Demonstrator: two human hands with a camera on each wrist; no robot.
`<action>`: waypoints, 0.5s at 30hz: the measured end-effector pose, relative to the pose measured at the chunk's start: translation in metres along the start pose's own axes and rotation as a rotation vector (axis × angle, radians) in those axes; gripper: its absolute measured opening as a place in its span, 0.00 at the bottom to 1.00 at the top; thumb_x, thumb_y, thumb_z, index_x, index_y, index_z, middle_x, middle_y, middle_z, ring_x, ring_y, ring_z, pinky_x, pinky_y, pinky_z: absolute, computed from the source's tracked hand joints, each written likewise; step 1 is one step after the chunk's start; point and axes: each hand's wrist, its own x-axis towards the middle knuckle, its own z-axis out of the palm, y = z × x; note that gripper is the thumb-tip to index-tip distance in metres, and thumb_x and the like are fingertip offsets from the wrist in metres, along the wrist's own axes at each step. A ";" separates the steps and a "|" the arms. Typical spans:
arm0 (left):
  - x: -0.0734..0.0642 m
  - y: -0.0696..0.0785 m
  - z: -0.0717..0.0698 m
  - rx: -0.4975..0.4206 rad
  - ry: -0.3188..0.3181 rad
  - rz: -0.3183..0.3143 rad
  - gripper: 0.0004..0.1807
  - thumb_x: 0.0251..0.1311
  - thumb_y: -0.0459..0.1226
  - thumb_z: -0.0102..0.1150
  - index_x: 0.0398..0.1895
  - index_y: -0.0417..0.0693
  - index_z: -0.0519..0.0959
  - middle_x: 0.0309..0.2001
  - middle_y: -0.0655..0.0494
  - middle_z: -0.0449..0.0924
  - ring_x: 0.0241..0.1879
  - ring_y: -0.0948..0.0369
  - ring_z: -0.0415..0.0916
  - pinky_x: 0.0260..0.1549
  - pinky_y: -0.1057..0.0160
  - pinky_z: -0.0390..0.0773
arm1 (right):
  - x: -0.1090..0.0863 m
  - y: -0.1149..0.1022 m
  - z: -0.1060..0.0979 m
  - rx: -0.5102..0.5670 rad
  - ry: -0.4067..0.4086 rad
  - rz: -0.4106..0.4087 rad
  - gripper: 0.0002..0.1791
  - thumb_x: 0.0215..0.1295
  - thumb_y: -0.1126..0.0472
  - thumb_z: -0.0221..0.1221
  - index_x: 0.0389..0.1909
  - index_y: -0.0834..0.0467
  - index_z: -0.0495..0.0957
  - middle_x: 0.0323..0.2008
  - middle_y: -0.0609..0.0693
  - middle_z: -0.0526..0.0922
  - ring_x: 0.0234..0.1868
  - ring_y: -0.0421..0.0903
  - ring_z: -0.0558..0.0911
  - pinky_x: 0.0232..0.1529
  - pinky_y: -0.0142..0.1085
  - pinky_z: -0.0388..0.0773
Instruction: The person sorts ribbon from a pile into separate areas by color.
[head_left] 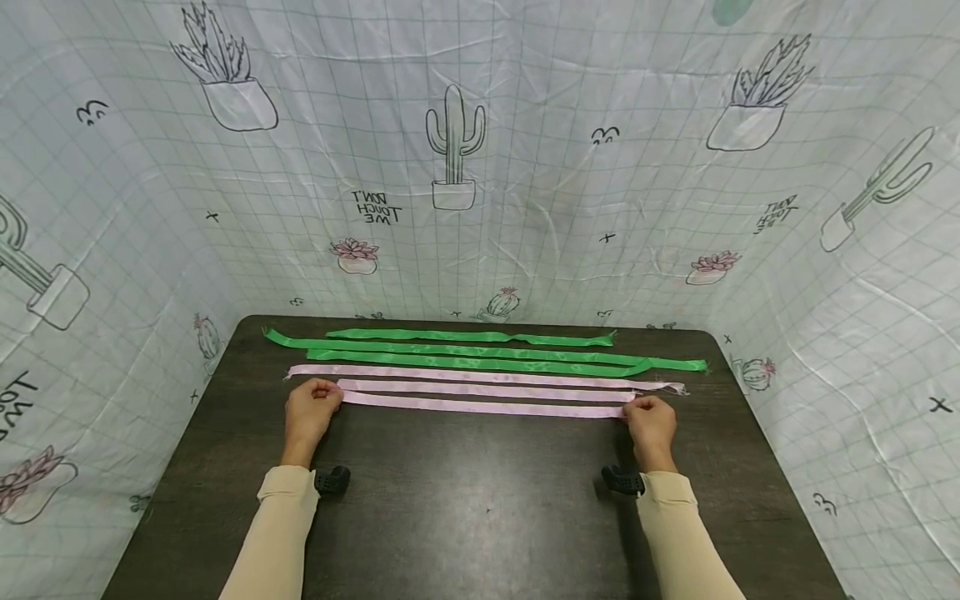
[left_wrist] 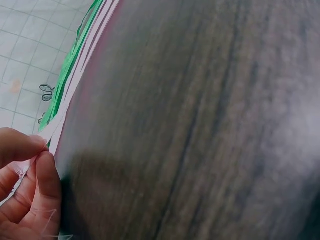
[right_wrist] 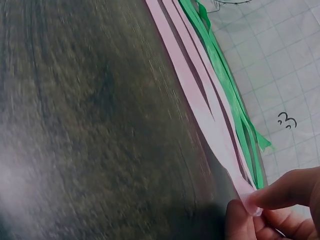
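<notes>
A pale pink ribbon (head_left: 480, 407) stretches nearly straight between my two hands. My left hand (head_left: 310, 412) pinches its left end between thumb and forefinger, as the left wrist view shows close up. At the opposite end, my right hand (head_left: 652, 425) pinches the ribbon tip (right_wrist: 245, 192) the same way. Just beyond lie two more pink ribbons, a middle one (head_left: 480, 389) and a farther, longer one (head_left: 480, 377), roughly parallel to it. Behind those, several green ribbons (head_left: 480, 352) run side by side, one pair overlapping near the right.
The dark wood-grain table (head_left: 465, 500) reaches back to a curtain (head_left: 525, 167) printed with cacti and potted plants, which also surrounds both sides. A black strap device (head_left: 332, 481) sits on my left wrist and another (head_left: 622, 481) on my right.
</notes>
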 end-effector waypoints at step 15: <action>-0.001 -0.010 -0.014 0.078 0.070 -0.001 0.08 0.68 0.36 0.64 0.43 0.39 0.84 0.40 0.42 0.86 0.34 0.61 0.78 0.32 0.66 0.73 | 0.005 0.007 -0.014 -0.119 0.059 -0.013 0.04 0.66 0.70 0.61 0.33 0.70 0.78 0.26 0.55 0.79 0.23 0.41 0.77 0.22 0.34 0.71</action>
